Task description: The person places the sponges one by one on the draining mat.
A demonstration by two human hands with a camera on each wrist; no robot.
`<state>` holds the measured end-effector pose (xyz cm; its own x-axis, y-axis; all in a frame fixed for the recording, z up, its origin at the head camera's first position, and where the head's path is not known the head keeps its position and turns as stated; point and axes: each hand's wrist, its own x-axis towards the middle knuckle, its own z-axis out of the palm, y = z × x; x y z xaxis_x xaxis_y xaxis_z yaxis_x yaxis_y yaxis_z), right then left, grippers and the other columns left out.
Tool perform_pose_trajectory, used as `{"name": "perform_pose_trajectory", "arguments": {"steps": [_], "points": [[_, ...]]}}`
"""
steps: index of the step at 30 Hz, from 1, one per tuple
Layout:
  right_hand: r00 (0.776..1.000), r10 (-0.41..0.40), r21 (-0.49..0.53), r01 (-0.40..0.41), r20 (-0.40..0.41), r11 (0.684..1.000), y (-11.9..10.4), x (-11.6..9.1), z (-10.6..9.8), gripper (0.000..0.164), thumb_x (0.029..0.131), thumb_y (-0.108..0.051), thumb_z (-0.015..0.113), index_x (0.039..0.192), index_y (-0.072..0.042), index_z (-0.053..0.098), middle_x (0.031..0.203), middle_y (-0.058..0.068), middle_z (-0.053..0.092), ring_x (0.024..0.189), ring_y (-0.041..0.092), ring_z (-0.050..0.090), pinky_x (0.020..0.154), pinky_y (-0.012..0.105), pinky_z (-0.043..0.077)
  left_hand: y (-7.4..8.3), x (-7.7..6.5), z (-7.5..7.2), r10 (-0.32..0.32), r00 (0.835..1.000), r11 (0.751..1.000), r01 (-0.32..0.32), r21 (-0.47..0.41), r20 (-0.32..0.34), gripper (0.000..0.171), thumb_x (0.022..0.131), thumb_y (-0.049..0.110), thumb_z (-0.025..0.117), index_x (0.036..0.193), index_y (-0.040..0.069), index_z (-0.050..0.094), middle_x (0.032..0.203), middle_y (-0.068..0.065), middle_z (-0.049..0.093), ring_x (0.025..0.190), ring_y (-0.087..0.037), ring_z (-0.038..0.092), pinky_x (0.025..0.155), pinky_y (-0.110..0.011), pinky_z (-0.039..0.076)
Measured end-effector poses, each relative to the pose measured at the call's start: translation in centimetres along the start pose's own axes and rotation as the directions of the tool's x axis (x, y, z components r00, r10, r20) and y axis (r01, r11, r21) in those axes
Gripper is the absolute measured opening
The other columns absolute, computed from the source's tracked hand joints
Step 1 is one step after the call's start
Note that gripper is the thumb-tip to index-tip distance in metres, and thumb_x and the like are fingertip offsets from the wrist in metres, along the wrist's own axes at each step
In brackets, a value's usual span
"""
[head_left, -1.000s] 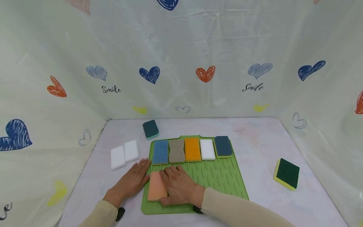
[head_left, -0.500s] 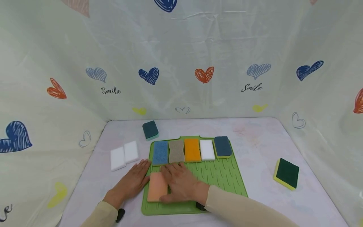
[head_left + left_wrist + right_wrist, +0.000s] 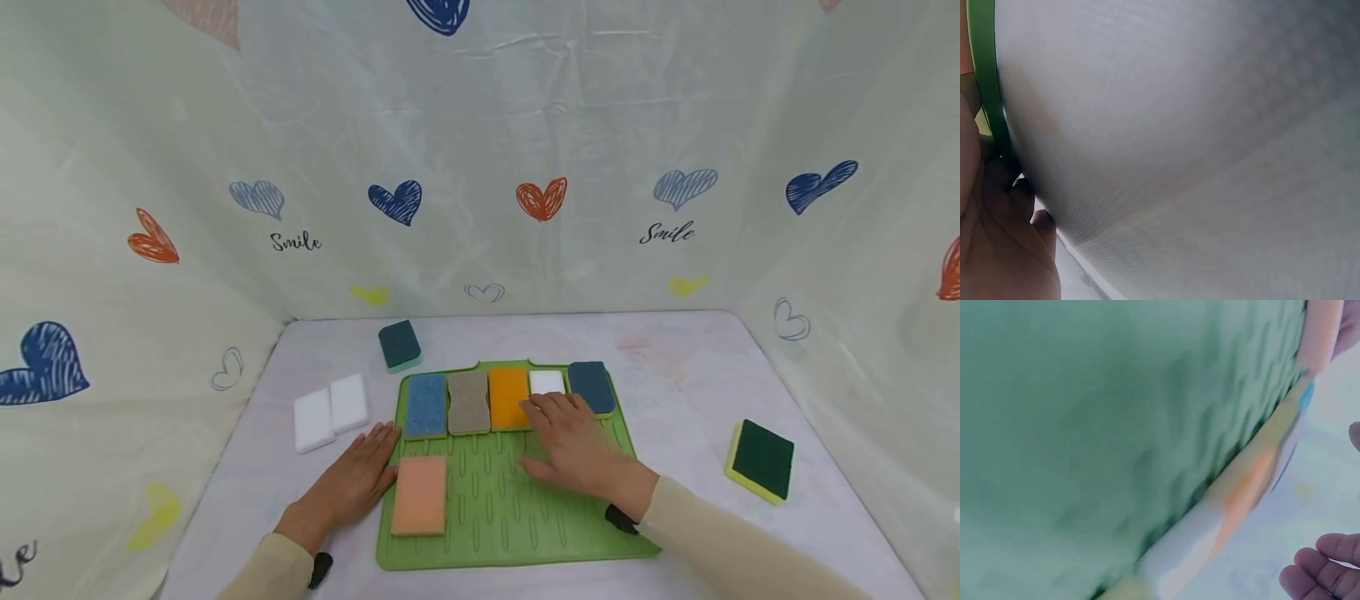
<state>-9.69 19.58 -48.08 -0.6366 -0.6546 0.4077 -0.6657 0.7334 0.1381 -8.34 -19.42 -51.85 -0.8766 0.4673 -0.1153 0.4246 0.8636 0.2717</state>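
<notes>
On the green ridged mat point(image 3: 502, 508) a peach sponge point(image 3: 418, 497) lies at the front left. Behind it runs a row: a blue sponge point(image 3: 425, 405), a grey-brown wavy sponge point(image 3: 468, 402), an orange sponge point(image 3: 508, 398), a white sponge point(image 3: 546, 382) and a navy-topped sponge point(image 3: 591, 387). My left hand point(image 3: 348, 479) rests with straight fingers at the mat's left edge, its thumb near the peach sponge. Over the mat's right half hovers my right hand point(image 3: 581, 446), fingers relaxed and holding nothing, partly covering the white sponge. In the right wrist view its fingertips point(image 3: 1316, 572) are apart from the sponges.
Left of the mat, two white sponges point(image 3: 312, 419) lie side by side on the pale table point(image 3: 675, 350). A dark green sponge point(image 3: 399, 343) sits behind the mat's left corner. Far to the right is a green-and-yellow sponge point(image 3: 761, 460). A heart-patterned sheet point(image 3: 480, 125) hangs around the table.
My right hand has let go of the peach sponge and moved right and back towards the white sponge. The peach sponge now lies straighter on the mat. My left hand has stayed put.
</notes>
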Motion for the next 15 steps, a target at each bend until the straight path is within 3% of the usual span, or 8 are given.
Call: {"name": "perform_pose_trajectory", "arguments": {"steps": [7, 10, 15], "points": [[0.997, 0.057, -0.064, -0.055, 0.043, 0.996, 6.0, -5.0, -2.1, 0.08, 0.088, -0.057, 0.078, 0.138, 0.004, 0.062, 0.129, 0.019, 0.067, 0.116, 0.037, 0.064, 0.093, 0.054, 0.054, 0.2, 0.0, -0.2, -0.011, 1.0, 1.0, 0.011, -0.003, 0.018, 0.063, 0.112, 0.031, 0.052, 0.163, -0.003, 0.034, 0.169, -0.02, 0.036, 0.159, -0.04, 0.03, 0.128, -0.058, 0.029], [0.995, 0.082, -0.092, -0.077, 0.052, 0.993, 8.3, -7.5, -3.1, 0.078, 0.094, -0.06, 0.069, 0.136, 0.005, 0.062, 0.127, 0.021, 0.067, 0.115, 0.039, 0.064, 0.092, 0.056, 0.053, 0.2, 0.0, -0.2, -0.013, 1.0, 1.0, 0.013, 0.001, 0.021, 0.063, 0.113, 0.031, 0.051, 0.163, -0.003, 0.033, 0.169, -0.02, 0.035, 0.159, -0.039, 0.03, 0.128, -0.058, 0.029], [0.982, 0.148, -0.156, -0.129, 0.118, 0.979, 11.0, -11.8, -4.7, 0.085, 0.103, -0.07, 0.043, 0.135, 0.006, 0.062, 0.126, 0.022, 0.068, 0.116, 0.041, 0.063, 0.098, 0.06, 0.051, 0.2, 0.0, -0.2, -0.013, 1.0, 1.0, 0.013, 0.007, 0.012, 0.064, 0.112, 0.031, 0.052, 0.163, -0.003, 0.033, 0.169, -0.02, 0.036, 0.159, -0.039, 0.03, 0.129, -0.057, 0.029]]}}
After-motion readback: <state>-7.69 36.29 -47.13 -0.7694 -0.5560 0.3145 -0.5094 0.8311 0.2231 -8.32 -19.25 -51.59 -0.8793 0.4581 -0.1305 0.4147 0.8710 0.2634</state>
